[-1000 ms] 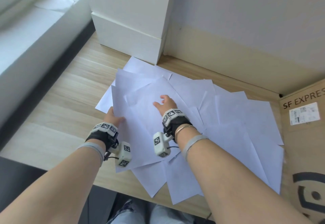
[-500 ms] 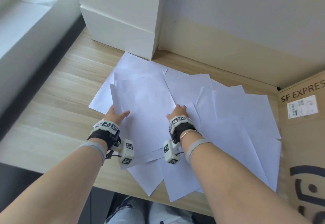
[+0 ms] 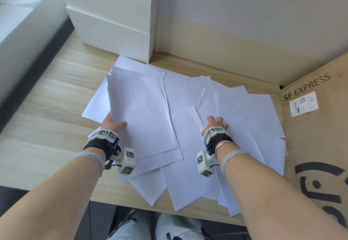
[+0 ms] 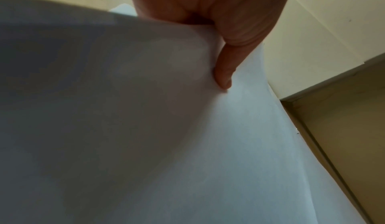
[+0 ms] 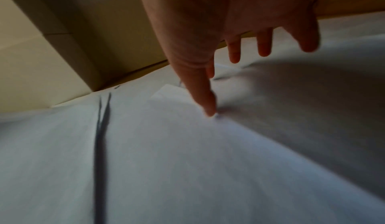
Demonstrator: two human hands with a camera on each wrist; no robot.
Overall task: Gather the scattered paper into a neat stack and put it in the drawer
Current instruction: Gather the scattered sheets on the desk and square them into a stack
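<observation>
Item: loose paper sheets (image 3: 244, 111), white, unprinted, plain rectangles, many overlapping. Location: spread across the wooden bench (image 3: 56, 92), from the white boxes (image 3: 113, 23) at the far left to the cardboard carton (image 3: 316, 145) at the right; several corners overhang the near bench edge.

Sub-item: partial stack (image 3: 141, 111), a few sheets roughly squared, edges slightly staggered at the far end. Lies on the left part of the spread, on top of other sheets. Long axis runs from the near edge away toward the wall, leaning slightly left at the far end. Remaining sheets fan out at mixed angles; those on the right lie with long axes skewed toward the carton.

Left hand (image 3: 113, 124): grips the left edge of the partial stack, thumb on top, fingers (image 4: 224, 73) curled under the sheets.

Right hand (image 3: 215, 124): palm down on the scattered sheets right of the stack, fingers (image 5: 264, 46) spread and nearly straight, thumb tip touching the paper; nothing pinched or enclosed. Right wrist view is blurred.
</observation>
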